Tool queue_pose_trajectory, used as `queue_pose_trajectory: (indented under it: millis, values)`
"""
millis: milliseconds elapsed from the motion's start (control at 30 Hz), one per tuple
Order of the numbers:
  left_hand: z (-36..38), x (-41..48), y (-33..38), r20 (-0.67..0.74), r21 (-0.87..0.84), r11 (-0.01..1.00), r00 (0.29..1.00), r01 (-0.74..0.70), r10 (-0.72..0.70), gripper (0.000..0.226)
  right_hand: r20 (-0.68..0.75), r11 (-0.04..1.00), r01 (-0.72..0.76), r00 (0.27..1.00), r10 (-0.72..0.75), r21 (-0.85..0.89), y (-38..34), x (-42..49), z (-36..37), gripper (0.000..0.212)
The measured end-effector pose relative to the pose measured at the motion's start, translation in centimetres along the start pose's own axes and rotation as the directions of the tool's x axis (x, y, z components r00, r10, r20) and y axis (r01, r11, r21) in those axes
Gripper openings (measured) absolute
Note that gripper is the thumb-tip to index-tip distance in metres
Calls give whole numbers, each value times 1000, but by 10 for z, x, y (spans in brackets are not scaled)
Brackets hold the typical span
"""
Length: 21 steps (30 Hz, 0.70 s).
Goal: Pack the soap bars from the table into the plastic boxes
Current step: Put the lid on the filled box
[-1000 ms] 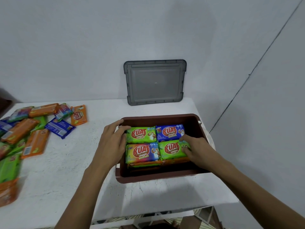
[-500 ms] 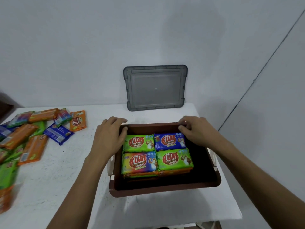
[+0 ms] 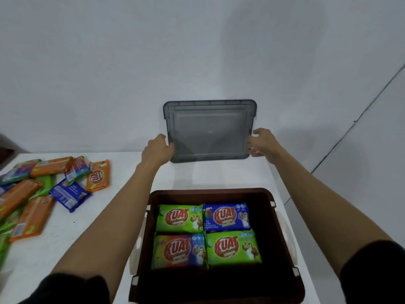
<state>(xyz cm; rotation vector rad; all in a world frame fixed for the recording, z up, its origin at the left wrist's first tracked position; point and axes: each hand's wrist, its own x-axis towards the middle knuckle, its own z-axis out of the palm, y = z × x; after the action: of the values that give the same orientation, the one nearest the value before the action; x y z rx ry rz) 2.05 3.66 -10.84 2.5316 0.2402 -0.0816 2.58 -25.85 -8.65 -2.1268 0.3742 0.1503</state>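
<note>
The left hand (image 3: 158,148) is reaching to the left edge of the grey lid (image 3: 209,130), fingers curled against that edge, while the right hand (image 3: 262,143) is sitting at the lid's right edge with fingers spread and partly curled. Whether either hand is actually clamping the lid is hard to tell; the fingertips are lying partly behind or against its rim. Both arms are stretching forward, well apart, with dark sleeves showing at the bottom of the view. The lid is standing upright against the white wall (image 3: 197,51), its bottom edge on the white table (image 3: 65,238). In front of the lid, the brown plastic box (image 3: 282,249) is lying open between the forearms, its near edge cut off by the frame. Inside it, four soap bars (image 3: 206,235) are showing on top in a two-by-two block: green and blue behind, a multicoloured one and green in front. What lies beneath them is hidden. Left of the box, loose soap bars (image 3: 41,194) are lying in a heap, partly cut off at the frame's edge.
</note>
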Motion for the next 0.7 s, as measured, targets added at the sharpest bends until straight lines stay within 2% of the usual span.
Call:
queue_pose_trajectory:
  millis: [100,200,267,333,400,500,600,700]
  values:
    - [7,18,3,97,-77,994,992,84,-76,52,85,982,-116,991,105,149,1,17,-1,65]
    - [10,26,11,199,-341,918,970,203,-141,47,157,955,-198,974,165,223,3,25,1,67]
    - [9,26,18,252,-467,845,955,259,-153,41,208,953,-220,962,176,207,6,27,2,59]
    - [7,26,20,282,-499,820,947,280,-152,42,215,950,-229,959,183,213,7,27,3,43]
    - [5,25,19,267,-512,814,951,275,-153,41,185,907,-249,963,195,340,8,24,1,34]
    - [0,20,12,200,-596,762,965,255,-167,39,168,823,-247,968,186,512,13,17,-7,36]
    - [-7,6,3,167,-716,653,969,246,-182,42,195,774,-234,970,145,588,22,9,-18,43]
    - [-16,-10,-7,206,-800,539,965,263,-165,42,223,685,-251,966,132,684,28,-3,-24,44]
